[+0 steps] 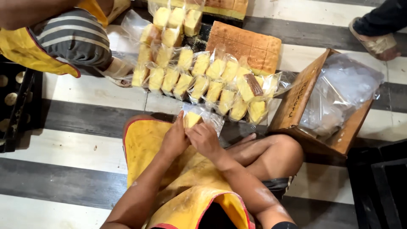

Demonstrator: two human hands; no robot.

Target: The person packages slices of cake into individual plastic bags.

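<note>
My left hand (175, 138) and my right hand (204, 139) meet over my lap, both pinching a clear plastic bag (212, 120) with a yellow cake slice (192, 119) inside it. The fingers of both hands close on the bag's lower edge. Just beyond, several bagged yellow cake slices (202, 78) lie in rows on the striped floor. A large uncut slab of brown-topped cake (248, 46) sits behind them.
A cardboard box (296, 101) holding empty clear bags (339, 95) stands to my right. Another person in a yellow apron (25, 51) sits at the upper left; a sandalled foot (375, 42) is at the upper right. Dark crates (15, 106) flank both sides.
</note>
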